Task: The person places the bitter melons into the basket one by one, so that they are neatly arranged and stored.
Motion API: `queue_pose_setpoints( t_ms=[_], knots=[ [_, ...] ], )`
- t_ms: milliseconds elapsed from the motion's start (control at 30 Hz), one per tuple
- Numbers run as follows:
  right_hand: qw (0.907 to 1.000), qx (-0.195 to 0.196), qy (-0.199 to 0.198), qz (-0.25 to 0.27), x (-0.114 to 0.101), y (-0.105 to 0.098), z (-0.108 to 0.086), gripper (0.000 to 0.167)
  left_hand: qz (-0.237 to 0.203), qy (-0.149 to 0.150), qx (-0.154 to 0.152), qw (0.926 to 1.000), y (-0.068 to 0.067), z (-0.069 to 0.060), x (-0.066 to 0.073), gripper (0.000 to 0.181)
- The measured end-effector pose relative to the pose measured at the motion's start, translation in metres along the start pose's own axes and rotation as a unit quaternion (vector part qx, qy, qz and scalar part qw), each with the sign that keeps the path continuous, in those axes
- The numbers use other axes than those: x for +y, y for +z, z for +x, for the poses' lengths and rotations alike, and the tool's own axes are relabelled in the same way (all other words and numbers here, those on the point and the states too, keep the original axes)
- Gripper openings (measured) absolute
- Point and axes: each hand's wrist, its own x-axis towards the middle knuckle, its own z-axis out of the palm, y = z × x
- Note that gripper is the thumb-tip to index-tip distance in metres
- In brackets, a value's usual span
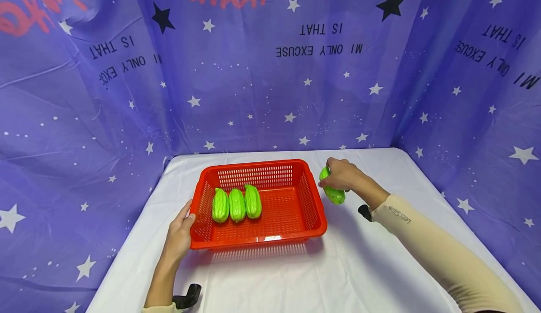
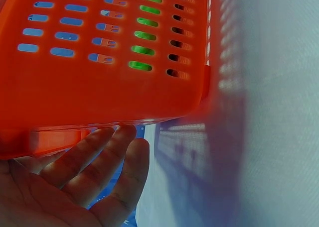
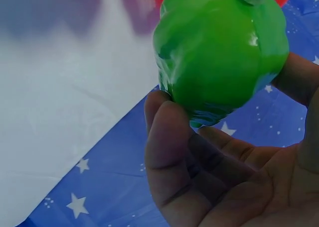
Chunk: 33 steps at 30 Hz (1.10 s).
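A red plastic basket (image 1: 270, 238) with slotted walls stands on the white-covered table. Three glossy green bitter melons (image 1: 237, 205) lie side by side in its left half. My left hand (image 1: 179, 234) grips the basket's left rim, thumb on top; in the left wrist view its fingers (image 2: 99, 172) bend beneath the rim against the outer wall. Just right of the basket, my right hand (image 1: 341, 174) holds another ridged green bitter melon (image 1: 335, 195) above the table. The right wrist view shows thumb and fingers around this bitter melon (image 3: 219, 53), with its stub end toward the camera.
White cloth covers the table (image 1: 262, 285). A purple-blue curtain (image 1: 253, 92) with stars and lettering hangs behind and at both sides. Black wrist bands (image 1: 188, 297) show at both wrists. A small sliver of green peeks out by the right sleeve, mostly hidden.
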Motion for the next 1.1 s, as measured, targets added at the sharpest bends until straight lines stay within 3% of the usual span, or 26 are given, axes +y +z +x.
queue_pose_setpoints(
  t_ms=[467, 800, 1100],
  knots=[
    [0.9993, -0.006, -0.029, 0.025, -0.041, 0.003, 0.009, 0.052, 0.002, 0.005, -0.001, 1.0000, 0.000, 0.000, 0.001, 0.054],
    [0.9973, -0.001, -0.066, 0.031, -0.064, 0.016, 0.019, 0.046, -0.002, 0.009, 0.007, 0.9999, 0.003, 0.000, -0.001, 0.054],
    [0.9966, -0.006, -0.075, 0.032, -0.081, 0.034, 0.032, 0.046, -0.001, 0.011, 0.009, 0.9999, 0.002, 0.000, -0.001, 0.054]
  ],
)
